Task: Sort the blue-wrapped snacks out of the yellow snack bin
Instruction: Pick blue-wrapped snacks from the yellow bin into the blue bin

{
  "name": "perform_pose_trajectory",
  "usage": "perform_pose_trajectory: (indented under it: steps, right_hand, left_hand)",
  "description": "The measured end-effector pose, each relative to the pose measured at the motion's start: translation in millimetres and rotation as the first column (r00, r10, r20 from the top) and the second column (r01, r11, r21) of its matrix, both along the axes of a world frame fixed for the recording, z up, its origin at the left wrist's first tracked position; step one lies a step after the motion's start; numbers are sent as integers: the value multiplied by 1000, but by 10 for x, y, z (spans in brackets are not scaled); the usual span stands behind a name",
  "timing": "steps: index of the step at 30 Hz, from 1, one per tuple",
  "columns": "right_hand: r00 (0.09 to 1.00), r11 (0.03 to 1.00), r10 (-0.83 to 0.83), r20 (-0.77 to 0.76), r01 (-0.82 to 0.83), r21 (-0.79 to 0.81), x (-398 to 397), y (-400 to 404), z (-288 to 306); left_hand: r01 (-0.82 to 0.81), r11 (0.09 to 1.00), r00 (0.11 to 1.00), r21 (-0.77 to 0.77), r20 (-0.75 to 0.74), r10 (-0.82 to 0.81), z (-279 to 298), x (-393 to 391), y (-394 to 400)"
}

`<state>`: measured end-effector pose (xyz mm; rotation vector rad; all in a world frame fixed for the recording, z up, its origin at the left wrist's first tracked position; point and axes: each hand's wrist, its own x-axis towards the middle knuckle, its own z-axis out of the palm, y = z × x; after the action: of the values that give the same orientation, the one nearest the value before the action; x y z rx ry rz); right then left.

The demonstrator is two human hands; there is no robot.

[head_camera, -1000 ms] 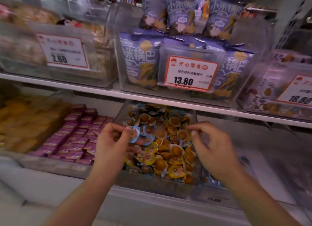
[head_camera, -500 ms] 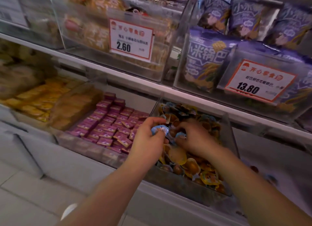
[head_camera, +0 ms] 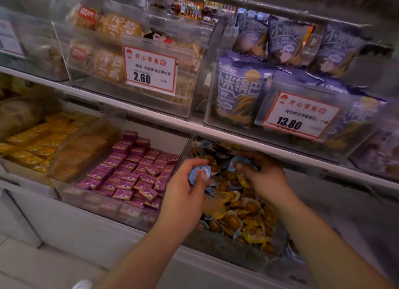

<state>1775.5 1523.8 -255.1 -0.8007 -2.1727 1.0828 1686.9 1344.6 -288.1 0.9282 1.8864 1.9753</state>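
Observation:
A clear snack bin (head_camera: 224, 248) on the lower shelf holds a heap of yellow-wrapped snacks (head_camera: 235, 215) with some blue-wrapped ones mixed in. My left hand (head_camera: 183, 193) is over the bin's left side and grips a small bunch of blue-wrapped snacks (head_camera: 199, 173) between thumb and fingers. My right hand (head_camera: 265, 176) reaches deeper into the bin, under the shelf edge, and pinches another blue-wrapped snack (head_camera: 236, 161) at its fingertips. More blue wrappers (head_camera: 207, 147) lie at the back of the bin.
Left of the bin stands a clear bin of purple packets (head_camera: 131, 172), then one of yellow packets (head_camera: 36, 144). The white shelf edge (head_camera: 280, 154) runs just above my right hand. Upper bins hold purple bags (head_camera: 239, 94) and price tags (head_camera: 151, 69).
The view has swung left and closer. My right hand moved deeper into the bin and picked up a blue-wrapped snack; my left hand keeps its blue snacks.

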Motion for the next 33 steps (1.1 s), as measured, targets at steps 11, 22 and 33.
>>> perform_pose_trajectory:
  steps: [11,22,33]
  right_hand:
    - [961,931,-133,-244,37,-363,324,-376,-125]
    - [886,698,-164,-433,-206,-686,966,-260,5]
    - [921,846,-388,35,371,-383,1559,1112,-342]
  left_hand:
    - [-18,1000,953,-2,-301,17,-73,317,327]
    - [394,913,827,-101,-394,-401,-23,847,607]
    - [77,964,765,-253,-605,-220,-116,402,542]
